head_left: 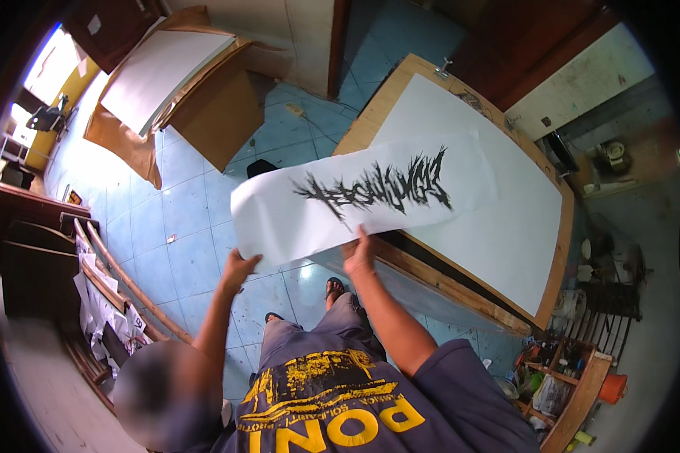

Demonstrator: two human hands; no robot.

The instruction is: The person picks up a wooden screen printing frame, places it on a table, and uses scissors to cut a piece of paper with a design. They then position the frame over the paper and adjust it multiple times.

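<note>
A long white sheet of paper (268,208) with spiky black lettering stretches between my hands, its right part over the board on the right. My left hand (239,268) pinches its lower left corner. Farther right, my right hand (359,253) grips the lower edge, thumb on top and the other fingers mostly hidden beneath. The left end of the paper curls slightly above the floor. Below its right end, a large blank white sheet (499,249) lies flat on a wooden board (381,102), which has metal clips or hinges along its far edge.
At the back left, a stack of white sheets (166,72) rests on brown cardboard (215,121). Wooden rails with crumpled paper (98,302) stand at the left. A wooden compartment box (574,392) with bottles and an orange container (613,388) sits at the lower right. Blue tiles (181,226) cover the floor.
</note>
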